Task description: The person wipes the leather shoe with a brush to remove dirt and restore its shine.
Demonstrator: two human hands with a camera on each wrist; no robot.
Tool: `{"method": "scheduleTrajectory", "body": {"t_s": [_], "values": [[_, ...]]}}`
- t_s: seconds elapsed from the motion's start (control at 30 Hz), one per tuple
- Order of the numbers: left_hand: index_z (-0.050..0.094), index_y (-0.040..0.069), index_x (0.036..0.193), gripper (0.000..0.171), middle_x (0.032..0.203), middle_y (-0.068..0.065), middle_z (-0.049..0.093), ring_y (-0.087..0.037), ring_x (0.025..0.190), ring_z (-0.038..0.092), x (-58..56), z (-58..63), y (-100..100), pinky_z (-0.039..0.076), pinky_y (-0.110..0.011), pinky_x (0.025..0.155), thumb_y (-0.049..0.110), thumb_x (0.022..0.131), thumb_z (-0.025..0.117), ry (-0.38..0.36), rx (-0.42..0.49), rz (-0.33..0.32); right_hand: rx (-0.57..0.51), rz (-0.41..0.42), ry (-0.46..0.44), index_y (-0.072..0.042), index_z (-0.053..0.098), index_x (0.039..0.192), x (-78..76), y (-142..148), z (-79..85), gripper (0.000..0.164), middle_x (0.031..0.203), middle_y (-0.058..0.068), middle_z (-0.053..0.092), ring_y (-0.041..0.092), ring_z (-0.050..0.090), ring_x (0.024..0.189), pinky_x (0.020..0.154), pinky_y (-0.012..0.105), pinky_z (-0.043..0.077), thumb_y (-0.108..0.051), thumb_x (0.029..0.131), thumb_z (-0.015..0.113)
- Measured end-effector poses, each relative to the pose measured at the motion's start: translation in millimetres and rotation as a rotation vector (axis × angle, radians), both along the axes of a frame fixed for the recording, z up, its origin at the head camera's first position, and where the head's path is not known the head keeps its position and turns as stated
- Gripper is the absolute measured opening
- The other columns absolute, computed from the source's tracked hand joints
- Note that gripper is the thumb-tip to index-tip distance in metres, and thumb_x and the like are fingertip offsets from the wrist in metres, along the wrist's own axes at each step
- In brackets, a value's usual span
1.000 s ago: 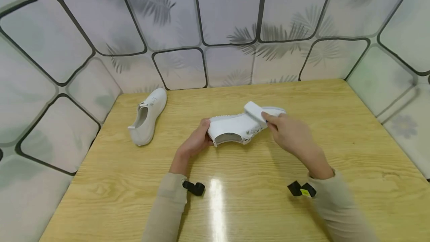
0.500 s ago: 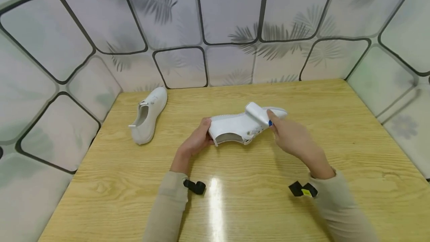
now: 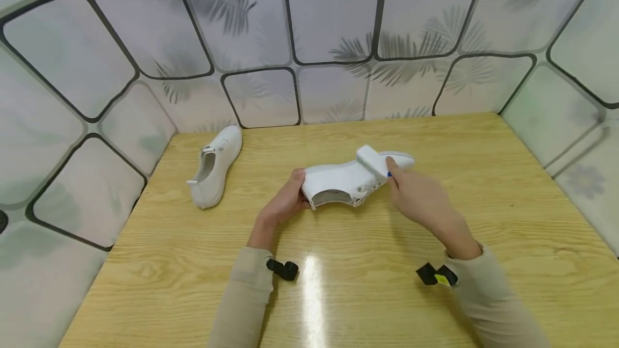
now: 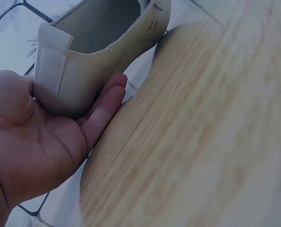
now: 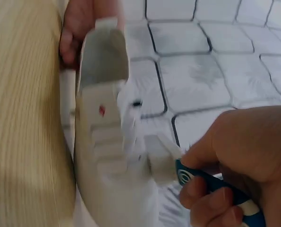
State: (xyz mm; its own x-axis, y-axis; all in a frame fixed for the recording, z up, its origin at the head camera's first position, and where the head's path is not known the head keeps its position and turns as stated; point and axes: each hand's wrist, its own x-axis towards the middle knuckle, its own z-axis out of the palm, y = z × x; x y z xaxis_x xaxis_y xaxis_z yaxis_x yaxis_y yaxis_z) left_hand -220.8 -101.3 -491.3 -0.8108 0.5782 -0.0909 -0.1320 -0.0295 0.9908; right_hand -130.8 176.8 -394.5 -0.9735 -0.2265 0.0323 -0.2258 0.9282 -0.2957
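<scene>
A white shoe (image 3: 333, 179) lies on its side above the table, its opening facing me and its toe pointing right. My left hand (image 3: 285, 197) grips it by the heel; in the left wrist view, the fingers (image 4: 105, 111) curl under the heel. My right hand (image 3: 420, 195) holds a brush (image 3: 371, 161) with a white head and a blue-and-white handle (image 5: 216, 184), the index finger extended along it. The brush head rests against the side of the shoe near the toe. Its bristles cannot be made out.
A second white shoe (image 3: 215, 168) stands at the left rear of the wooden table (image 3: 367, 294). Patterned panels (image 3: 333, 90) enclose the table at the back and both sides. A dark wrist camera (image 3: 282, 269) sits on the left sleeve.
The brush head shifts slightly and tilts differently against the shoe, with small movements of the right hand. The left hand keeps its grip on the heel.
</scene>
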Motion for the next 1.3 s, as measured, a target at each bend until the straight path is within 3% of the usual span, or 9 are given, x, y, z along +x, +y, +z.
{"method": "scheduleTrajectory", "body": {"t_s": [0.1, 0.3, 0.37, 0.57, 0.67, 0.83, 0.9, 1.07, 1.3], "values": [[0.022, 0.008, 0.138, 0.046, 0.12, -0.018, 0.047, -0.021, 0.094, 0.056, 0.6, -1.1, -1, 0.051, -0.033, 0.075, 0.041, 0.109, 0.01, -0.012, -0.001, 0.025, 0.012, -0.026, 0.018, 0.007, 0.028, 0.152, -1.5, 2, -2.7, 0.052, 0.059, 0.003, 0.044, 0.014, 0.033, 0.047, 0.045, 0.028, 0.029, -0.015, 0.105, 0.039], [0.025, 0.007, 0.139, 0.048, 0.117, -0.016, 0.05, -0.02, 0.092, 0.057, 1.7, -0.9, -1, 0.051, -0.033, 0.074, 0.042, 0.109, 0.01, -0.018, 0.004, 0.036, -0.09, 0.128, -0.039, 0.004, 0.033, 0.151, 0.6, -14, -5.1, 0.051, 0.06, 0.0, 0.043, 0.011, 0.033, 0.049, 0.048, 0.027, 0.032, -0.016, 0.105, 0.043], [0.027, 0.006, 0.138, 0.049, 0.115, -0.015, 0.051, -0.019, 0.09, 0.057, 1.9, -0.4, 0, 0.051, -0.032, 0.073, 0.042, 0.109, 0.01, -0.01, 0.002, 0.031, -0.065, 0.101, -0.058, 0.003, 0.031, 0.152, 1.2, -10, -1.6, 0.052, 0.06, 0.0, 0.044, 0.011, 0.034, 0.048, 0.048, 0.027, 0.032, -0.016, 0.106, 0.042], [0.03, 0.003, 0.135, 0.051, 0.105, -0.013, 0.054, -0.018, 0.083, 0.058, 2.9, -0.9, 1, 0.05, -0.03, 0.07, 0.042, 0.109, 0.009, -0.027, 0.01, 0.05, 0.031, -0.087, -0.021, 0.007, 0.025, 0.153, -0.1, 12, 4.9, 0.053, 0.072, 0.011, 0.054, 0.018, 0.041, 0.052, 0.046, 0.03, 0.034, -0.015, 0.106, 0.039], [0.028, 0.003, 0.136, 0.051, 0.103, -0.012, 0.054, -0.017, 0.079, 0.059, 3.9, -1.5, -1, 0.05, -0.03, 0.069, 0.041, 0.109, 0.008, -0.029, 0.003, 0.061, -0.017, -0.052, -0.027, 0.008, 0.024, 0.152, -0.5, 14, 2.6, 0.054, 0.07, 0.011, 0.053, 0.017, 0.04, 0.051, 0.047, 0.03, 0.034, -0.015, 0.106, 0.038], [0.031, 0.001, 0.134, 0.05, 0.101, -0.013, 0.055, -0.018, 0.077, 0.06, 2.6, 0.4, 2, 0.051, -0.03, 0.066, 0.039, 0.11, 0.009, -0.02, 0.03, 0.063, -0.083, 0.123, -0.07, 0.007, 0.029, 0.151, -0.6, 5, 0.7, 0.052, 0.064, 0.001, 0.045, 0.012, 0.036, 0.051, 0.052, 0.029, 0.034, -0.016, 0.106, 0.041], [0.032, 0.001, 0.133, 0.05, 0.1, -0.014, 0.056, -0.019, 0.078, 0.061, 1.4, 1.8, 5, 0.051, -0.03, 0.066, 0.038, 0.11, 0.009, -0.02, 0.042, 0.059, -0.05, 0.103, -0.065, 0.007, 0.03, 0.151, 0.0, 7, 3.7, 0.051, 0.064, 0.002, 0.045, 0.013, 0.037, 0.052, 0.051, 0.03, 0.033, -0.015, 0.106, 0.042], [0.032, 0.003, 0.135, 0.049, 0.102, -0.017, 0.058, -0.023, 0.078, 0.063, 0.8, 3.8, 9, 0.053, -0.033, 0.067, 0.04, 0.11, 0.011, -0.043, 0.006, 0.108, 0.024, -0.065, -0.04, 0.011, 0.02, 0.152, -1.2, 21, 8.1, 0.054, 0.07, 0.011, 0.055, 0.018, 0.042, 0.051, 0.047, 0.031, 0.034, -0.013, 0.106, 0.037], [0.032, 0.005, 0.134, 0.047, 0.093, -0.017, 0.062, -0.025, 0.073, 0.065, 0.8, 6.2, 14, 0.055, -0.034, 0.065, 0.04, 0.11, 0.014, -0.082, -0.019, 0.196, -0.102, 0.037, -0.098, 0.008, 0.02, 0.153, -6.5, 14, 5.0, 0.054, 0.066, 0.005, 0.048, 0.015, 0.036, 0.052, 0.053, 0.031, 0.034, -0.015, 0.107, 0.035]]}}
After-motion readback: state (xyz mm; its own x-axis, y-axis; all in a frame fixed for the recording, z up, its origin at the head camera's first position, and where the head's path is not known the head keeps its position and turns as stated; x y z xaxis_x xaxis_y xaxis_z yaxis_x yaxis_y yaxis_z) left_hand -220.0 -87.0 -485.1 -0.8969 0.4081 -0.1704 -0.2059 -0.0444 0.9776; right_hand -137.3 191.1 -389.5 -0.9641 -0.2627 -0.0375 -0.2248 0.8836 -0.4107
